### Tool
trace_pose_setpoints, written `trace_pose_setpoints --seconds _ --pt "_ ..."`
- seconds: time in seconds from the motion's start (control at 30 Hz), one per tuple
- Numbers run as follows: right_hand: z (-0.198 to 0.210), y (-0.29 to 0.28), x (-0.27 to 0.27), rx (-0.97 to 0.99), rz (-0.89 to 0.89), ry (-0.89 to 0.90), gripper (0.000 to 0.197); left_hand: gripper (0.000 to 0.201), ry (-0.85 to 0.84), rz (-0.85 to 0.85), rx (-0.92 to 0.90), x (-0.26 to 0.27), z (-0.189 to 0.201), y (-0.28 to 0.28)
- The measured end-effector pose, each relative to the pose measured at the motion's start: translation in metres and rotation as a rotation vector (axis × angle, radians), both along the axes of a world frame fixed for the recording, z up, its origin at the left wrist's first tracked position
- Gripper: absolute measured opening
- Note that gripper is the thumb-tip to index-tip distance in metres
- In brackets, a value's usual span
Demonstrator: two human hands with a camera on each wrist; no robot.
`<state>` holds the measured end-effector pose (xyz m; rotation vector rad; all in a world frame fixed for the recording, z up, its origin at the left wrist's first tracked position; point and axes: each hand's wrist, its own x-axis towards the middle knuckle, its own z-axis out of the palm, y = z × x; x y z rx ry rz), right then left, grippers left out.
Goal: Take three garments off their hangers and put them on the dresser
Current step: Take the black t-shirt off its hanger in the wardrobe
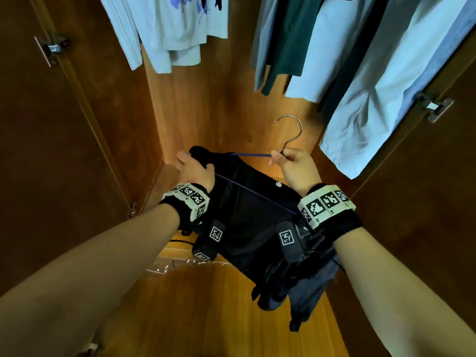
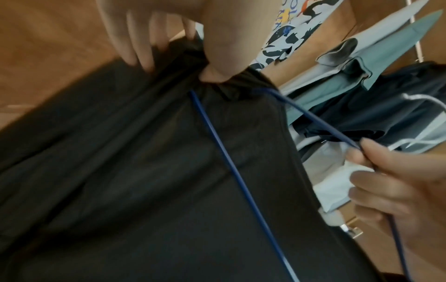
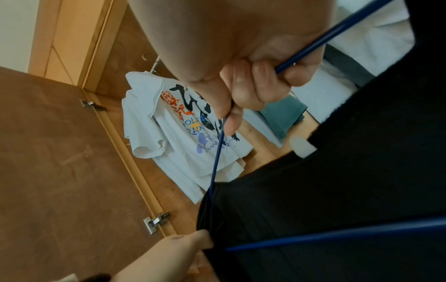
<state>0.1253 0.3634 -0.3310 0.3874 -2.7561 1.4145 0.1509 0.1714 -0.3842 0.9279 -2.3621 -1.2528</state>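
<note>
A black garment (image 1: 257, 222) hangs on a thin blue wire hanger (image 1: 251, 155) with a metal hook (image 1: 291, 132), held low in front of the open wardrobe. My left hand (image 1: 192, 164) grips a bunch of the black cloth (image 2: 154, 122) at the hanger's left end, thumb (image 2: 217, 47) pressed on the fabric. My right hand (image 1: 291, 163) pinches the hanger at the base of its hook; in the right wrist view its fingers (image 3: 253, 89) curl round the blue wire (image 3: 218, 152). The garment's lower part droops toward the wardrobe floor. The dresser is not in view.
More garments hang above: a white printed T-shirt (image 1: 180, 24) at left, a green shirt (image 1: 288, 47) and pale blue clothes (image 1: 386, 86) at right. Brown wardrobe doors (image 1: 51, 150) stand open on both sides, with metal hinges (image 1: 435, 108). The wooden wardrobe floor (image 1: 206, 305) lies below.
</note>
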Motion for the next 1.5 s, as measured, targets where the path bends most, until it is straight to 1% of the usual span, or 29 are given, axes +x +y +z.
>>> trace_pose_setpoints --seconds 0.07,0.13,0.2,0.3,0.37,0.4,0.43,0.5,0.57,0.63,0.67,0.73,0.83,0.9,1.0,1.1,1.17,1.27,1.33,1.37,1.43,1.5 --pt "-0.001 0.007 -0.001 0.027 -0.03 -0.002 0.036 0.035 -0.038 -0.049 -0.007 0.002 0.002 -0.004" --pt "-0.004 0.016 -0.004 0.051 -0.071 -0.013 0.034 0.016 -0.085 -0.108 -0.046 0.005 0.006 -0.01" --pt "-0.009 0.026 -0.006 0.039 -0.14 -0.051 0.033 0.021 -0.104 -0.144 -0.057 0.006 0.008 -0.02" --pt "-0.014 0.037 -0.002 0.054 -0.189 -0.087 0.036 0.03 -0.022 -0.186 0.106 0.006 0.007 -0.03" --pt "-0.017 0.037 0.0 0.064 -0.204 -0.095 0.037 0.027 -0.016 -0.265 0.14 0.01 0.004 -0.026" --pt "-0.017 0.035 0.002 0.06 -0.211 -0.101 0.037 0.031 -0.045 -0.31 0.125 0.011 0.001 -0.023" --pt "-0.017 0.031 0.003 0.049 -0.214 -0.107 0.036 0.038 -0.082 -0.35 0.112 0.011 -0.002 -0.018" --pt "-0.017 0.024 0.004 0.012 -0.213 -0.117 0.036 0.059 -0.148 -0.41 0.104 0.01 -0.011 -0.008" --pt "-0.014 0.018 0.005 -0.03 -0.208 -0.105 0.038 0.077 -0.158 -0.393 0.024 0.01 -0.022 0.003" --pt "-0.01 0.012 0.008 -0.054 -0.191 -0.092 0.039 0.082 -0.1 -0.302 -0.089 0.01 -0.026 0.014" --pt "-0.007 0.01 0.009 -0.053 -0.177 -0.08 0.039 0.08 -0.066 -0.247 -0.12 0.01 -0.024 0.018" --pt "-0.001 0.008 0.013 -0.042 -0.149 -0.062 0.04 0.07 -0.005 -0.152 -0.135 0.009 -0.021 0.021" --pt "0.003 0.01 0.015 -0.051 -0.14 -0.046 0.039 0.061 0.008 -0.104 -0.11 0.004 -0.02 0.013" --pt "0.002 0.013 0.015 -0.057 -0.156 -0.061 0.039 0.056 -0.033 -0.138 -0.05 0.002 -0.021 0.004" --pt "-0.005 0.018 0.013 -0.038 -0.21 -0.098 0.037 0.041 -0.112 -0.215 -0.111 0.004 -0.024 -0.007" --pt "-0.016 0.025 0.005 0.028 -0.287 -0.134 0.027 0.036 -0.06 -0.304 -0.123 0.01 -0.023 -0.014" --pt "-0.024 0.032 -0.001 0.033 -0.359 -0.163 0.022 0.033 -0.015 -0.397 -0.049 0.014 -0.017 -0.023" --pt "-0.028 0.04 -0.005 -0.055 -0.401 -0.234 0.024 0.026 -0.031 -0.549 0.173 0.016 -0.005 -0.036" --pt "-0.029 0.041 -0.006 -0.11 -0.396 -0.259 0.03 0.028 -0.058 -0.558 0.333 0.018 0.002 -0.044" --pt "-0.031 0.041 -0.007 -0.139 -0.392 -0.258 0.031 0.027 -0.062 -0.549 0.443 0.021 0.005 -0.047" --pt "-0.034 0.041 -0.01 -0.208 -0.391 -0.253 0.033 0.02 -0.052 -0.552 0.651 0.025 0.012 -0.05" --pt "-0.035 0.041 -0.013 -0.279 -0.383 -0.254 0.035 0.019 -0.062 -0.558 0.765 0.028 0.018 -0.053"
